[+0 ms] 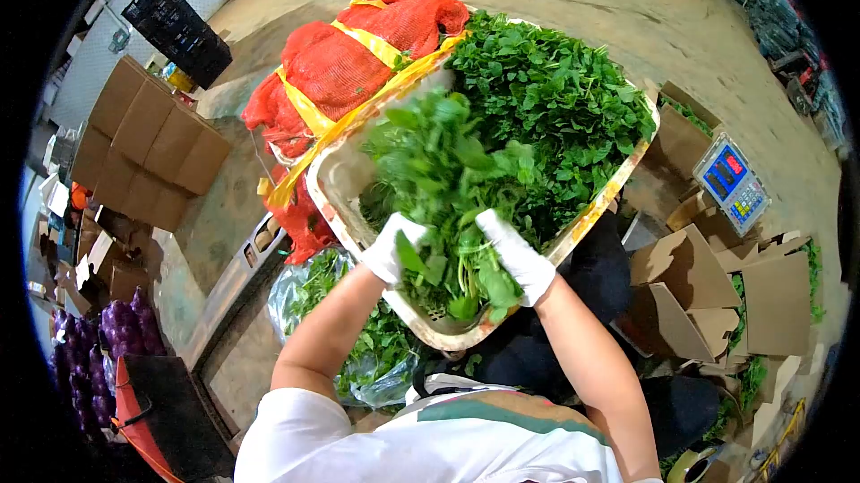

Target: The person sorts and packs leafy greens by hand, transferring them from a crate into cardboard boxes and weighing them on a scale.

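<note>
My left hand (394,250), in a white glove, grips the left side of a loose bunch of leafy greens (439,160); its fingertips are hidden among the leaves. On the bunch's right side, my right hand (518,261), also gloved in white, holds the stems, with part of its fingers covered. Motion blurs the upper leaves. The bunch is over the near left part of a white plastic crate (333,201) with a stained rim. A thick pile of the same greens (555,107) fills the crate's far right part.
Red mesh sacks (331,71) with yellow bands lie beyond the crate. A plastic bag of greens (358,349) is below left. To the right stand a digital scale (733,183) and open cardboard boxes (685,281). Purple net bags (130,326) and black crates (176,30) are at left.
</note>
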